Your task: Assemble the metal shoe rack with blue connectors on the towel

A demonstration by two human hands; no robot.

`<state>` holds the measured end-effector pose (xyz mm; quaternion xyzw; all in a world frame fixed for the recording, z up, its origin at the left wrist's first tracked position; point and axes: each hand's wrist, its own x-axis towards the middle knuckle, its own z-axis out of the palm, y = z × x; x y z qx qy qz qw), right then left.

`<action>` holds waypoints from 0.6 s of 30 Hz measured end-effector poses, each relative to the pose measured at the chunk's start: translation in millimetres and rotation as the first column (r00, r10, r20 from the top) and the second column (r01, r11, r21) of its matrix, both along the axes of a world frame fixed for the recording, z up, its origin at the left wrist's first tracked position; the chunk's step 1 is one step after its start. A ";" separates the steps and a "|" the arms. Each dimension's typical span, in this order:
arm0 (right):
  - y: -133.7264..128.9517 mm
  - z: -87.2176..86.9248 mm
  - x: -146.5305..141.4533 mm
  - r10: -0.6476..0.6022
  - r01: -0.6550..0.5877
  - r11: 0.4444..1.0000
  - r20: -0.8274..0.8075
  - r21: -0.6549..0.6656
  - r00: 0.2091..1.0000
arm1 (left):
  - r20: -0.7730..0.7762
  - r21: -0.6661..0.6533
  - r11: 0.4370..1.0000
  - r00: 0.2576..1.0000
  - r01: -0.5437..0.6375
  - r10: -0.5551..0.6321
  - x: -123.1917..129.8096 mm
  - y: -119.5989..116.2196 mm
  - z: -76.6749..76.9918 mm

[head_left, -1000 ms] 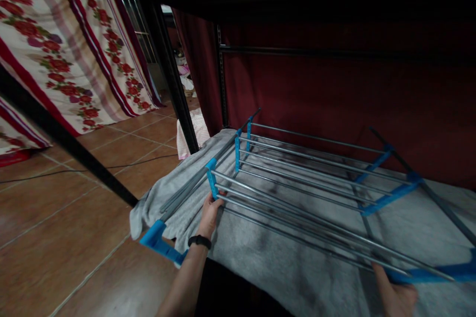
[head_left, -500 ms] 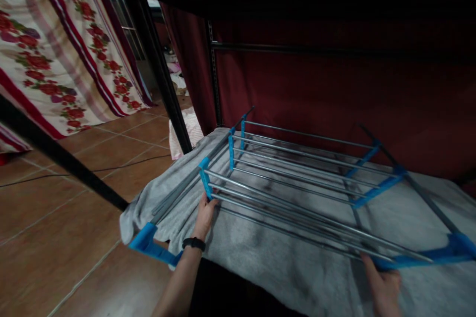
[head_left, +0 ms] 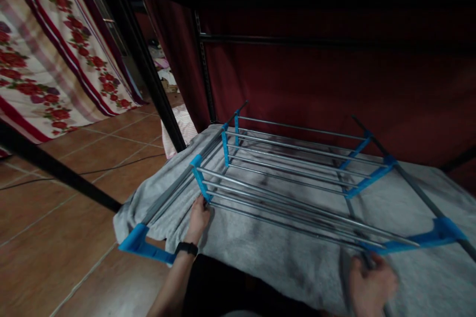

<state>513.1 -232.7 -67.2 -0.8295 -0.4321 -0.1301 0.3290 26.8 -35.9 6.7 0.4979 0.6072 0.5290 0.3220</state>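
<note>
Presently, left fingers [head_left: 199,204] touch a blue bracket [head_left: 200,184]—grip unclear—right fingers [head_left: 380,260] clasp a grey tube [head_left: 367,259].

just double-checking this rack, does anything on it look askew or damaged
Yes, the front metal rods look askew: they bunch toward the right, and two ends overlap the blue bracket there, apparently not slotted in.

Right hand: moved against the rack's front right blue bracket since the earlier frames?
Yes. Judged against the blue bracket, the right hand has shifted slightly nearer the camera, away from the bracket's inner end, onto what looks like a grey tube.
</note>
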 end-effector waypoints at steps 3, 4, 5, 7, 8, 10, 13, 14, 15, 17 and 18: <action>12.0 -0.8 -39.8 0.158 -0.156 0.987 0.111 -0.026 0.981 | 0.014 0.011 1.000 1.000 -0.025 0.025 1.6 -0.6 -1.3; 19.3 -0.5 -50.7 0.245 -0.243 0.969 0.137 -0.032 0.960 | 0.010 0.006 0.999 0.999 -0.031 0.031 1.5 -0.3 -1.3; 27.6 -0.2 -59.1 0.316 -0.314 0.949 0.162 -0.039 0.935 | 0.002 0.002 0.999 0.999 -0.034 0.034 1.2 0.2 -1.2; 44.0 -0.1 -67.5 0.418 -0.411 0.908 0.201 -0.079 0.886 | -0.017 -0.003 0.999 0.999 -0.037 0.037 0.2 1.7 -0.8; 51.0 -0.5 -67.9 0.451 -0.440 0.892 0.209 -0.099 0.868 | -0.026 -0.005 0.999 0.999 -0.038 0.038 -0.3 2.6 -0.7; 60.7 -2.8 -63.4 0.499 -0.485 0.866 0.195 -0.117 0.844 | -0.033 -0.006 0.999 0.999 -0.044 0.044 -1.2 4.9 -1.6; 65.0 -8.0 -52.4 0.549 -0.542 0.836 0.139 -0.087 0.824 | -0.019 -0.006 0.999 0.999 -0.045 0.045 -1.8 9.6 -5.8; 64.6 -9.6 -49.5 0.563 -0.558 0.827 0.126 -0.072 0.817 | -0.011 -0.006 0.999 0.999 -0.038 0.038 -1.8 11.6 -7.7; 63.9 -10.9 -47.3 0.572 -0.569 0.820 0.116 -0.059 0.812 | -0.003 -0.006 1.000 1.000 -0.028 0.028 -1.8 13.6 -9.7; 62.4 -12.4 -45.1 0.571 -0.571 0.821 0.100 -0.034 0.815 | 0.013 -0.004 1.000 1.000 -0.011 0.011 -1.9 17.6 -13.0; 61.9 -12.6 -44.9 0.567 -0.567 0.823 0.093 -0.026 0.819 | 0.021 -0.003 1.000 1.000 -0.005 0.005 -2.0 19.3 -14.1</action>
